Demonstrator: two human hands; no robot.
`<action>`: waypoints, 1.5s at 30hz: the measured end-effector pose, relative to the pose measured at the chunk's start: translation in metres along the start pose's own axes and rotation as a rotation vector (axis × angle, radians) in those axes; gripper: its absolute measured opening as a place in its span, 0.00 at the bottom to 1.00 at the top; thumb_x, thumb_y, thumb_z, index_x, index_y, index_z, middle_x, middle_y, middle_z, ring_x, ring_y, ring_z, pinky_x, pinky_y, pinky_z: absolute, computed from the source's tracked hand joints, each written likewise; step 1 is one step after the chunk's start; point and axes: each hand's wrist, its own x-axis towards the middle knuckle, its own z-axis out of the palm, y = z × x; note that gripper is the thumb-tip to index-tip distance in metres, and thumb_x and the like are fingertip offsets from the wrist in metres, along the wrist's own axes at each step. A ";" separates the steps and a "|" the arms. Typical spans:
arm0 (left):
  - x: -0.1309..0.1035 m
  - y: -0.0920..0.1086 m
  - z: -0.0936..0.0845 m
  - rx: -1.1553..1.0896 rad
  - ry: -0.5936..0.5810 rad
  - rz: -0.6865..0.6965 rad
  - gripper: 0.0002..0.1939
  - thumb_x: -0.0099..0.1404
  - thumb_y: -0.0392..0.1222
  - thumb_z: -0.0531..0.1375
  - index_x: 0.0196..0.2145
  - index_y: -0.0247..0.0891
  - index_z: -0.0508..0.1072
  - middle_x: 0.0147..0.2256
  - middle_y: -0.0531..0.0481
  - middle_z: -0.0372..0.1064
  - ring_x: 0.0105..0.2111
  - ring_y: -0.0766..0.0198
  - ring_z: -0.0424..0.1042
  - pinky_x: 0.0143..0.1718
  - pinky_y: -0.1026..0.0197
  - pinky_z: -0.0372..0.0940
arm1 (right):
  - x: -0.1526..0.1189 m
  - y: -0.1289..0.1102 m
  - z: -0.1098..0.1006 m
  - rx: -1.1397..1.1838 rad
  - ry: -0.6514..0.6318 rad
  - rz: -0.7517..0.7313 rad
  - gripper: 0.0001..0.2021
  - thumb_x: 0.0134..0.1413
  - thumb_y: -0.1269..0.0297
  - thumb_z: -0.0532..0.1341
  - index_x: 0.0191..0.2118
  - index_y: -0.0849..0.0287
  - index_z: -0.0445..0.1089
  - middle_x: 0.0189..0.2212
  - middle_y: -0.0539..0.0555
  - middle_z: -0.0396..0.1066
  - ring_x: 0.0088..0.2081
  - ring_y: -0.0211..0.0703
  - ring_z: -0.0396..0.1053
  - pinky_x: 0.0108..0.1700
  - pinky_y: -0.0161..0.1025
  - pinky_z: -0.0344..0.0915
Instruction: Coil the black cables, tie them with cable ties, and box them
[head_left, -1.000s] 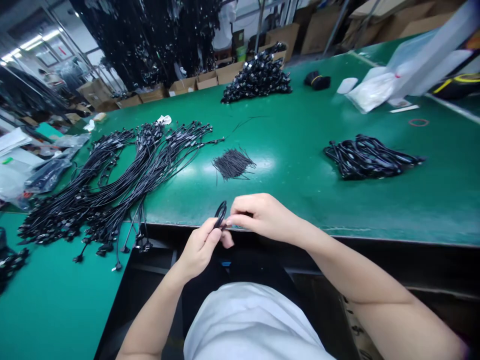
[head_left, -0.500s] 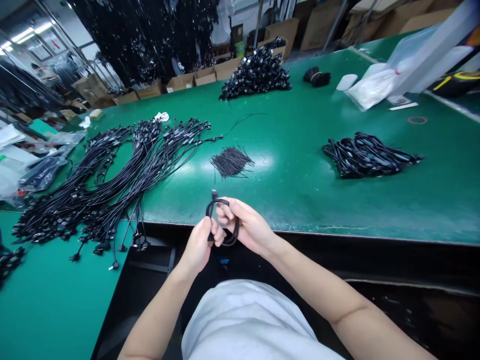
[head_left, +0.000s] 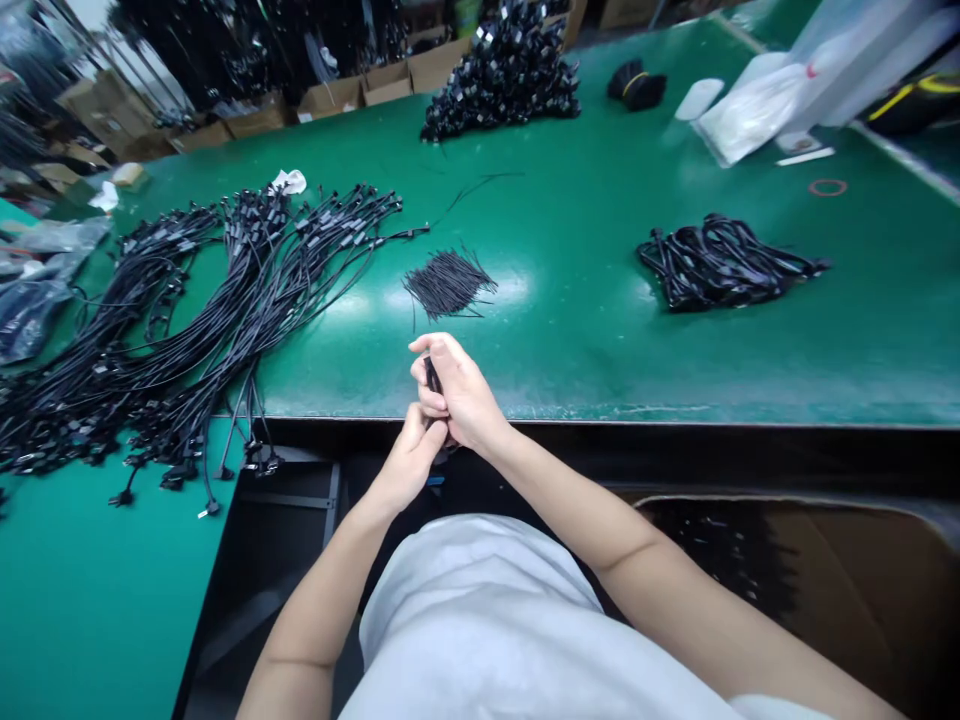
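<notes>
Both of my hands meet just past the table's front edge, around a coiled black cable (head_left: 433, 376). My right hand (head_left: 466, 398) is closed around the upper part of the coil, its index finger stretched over the top. Below it and touching it, my left hand (head_left: 409, 458) is closed on the lower part; most of the coil is hidden by the fingers. Just beyond the hands lies a small heap of short black ties (head_left: 448, 283). To the left, long black cables (head_left: 247, 290) with plugs spread out in several bunches.
Coiled black cables (head_left: 724, 262) lie stacked at the right of the green table (head_left: 570, 350). A tall heap of black connectors (head_left: 510, 80) stands at the back, with a banded black bundle (head_left: 636, 86) beside it. An open cardboard box (head_left: 847, 570) is below the table.
My hands have come together, and the cable loop that showed between them is now squeezed into a tight coil inside the fingers. The view has tipped downward.
</notes>
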 end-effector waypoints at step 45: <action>0.021 0.035 0.003 -0.317 0.222 0.131 0.14 0.65 0.48 0.61 0.32 0.34 0.67 0.24 0.56 0.51 0.23 0.71 0.54 0.27 0.67 0.56 | -0.001 -0.025 -0.036 -0.736 -0.143 0.010 0.15 0.52 0.57 0.64 0.42 0.59 0.67 0.34 0.52 0.71 0.35 0.39 0.69 0.40 0.37 0.67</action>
